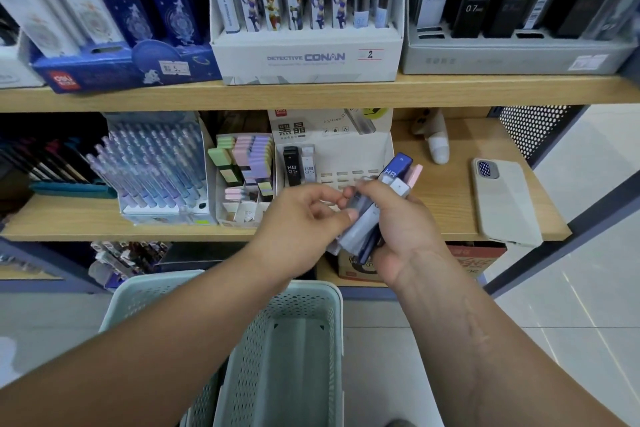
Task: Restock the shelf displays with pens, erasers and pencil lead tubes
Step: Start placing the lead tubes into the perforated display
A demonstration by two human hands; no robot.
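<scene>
My right hand [405, 225] grips a bundle of pencil lead tubes [398, 177], blue, grey and pink, in front of the middle shelf. My left hand [304, 211] pinches one greyish tube [358, 222] at the bundle's lower end. Behind the hands stands the white lead tube display [332, 146], holding a black tube [291, 165] and a grey tube [308, 168] at its left, with open slots to the right. An eraser display [246, 170] with pastel erasers stands to its left, and a box of lilac pens [156, 163] further left.
A pale green perforated basket [277, 340] sits below my arms on the floor. A phone [504, 199] lies on the wooden shelf [446, 204] at the right, next to a white controller [436, 142]. The upper shelf carries a Conan lead display [308, 55] and other boxes.
</scene>
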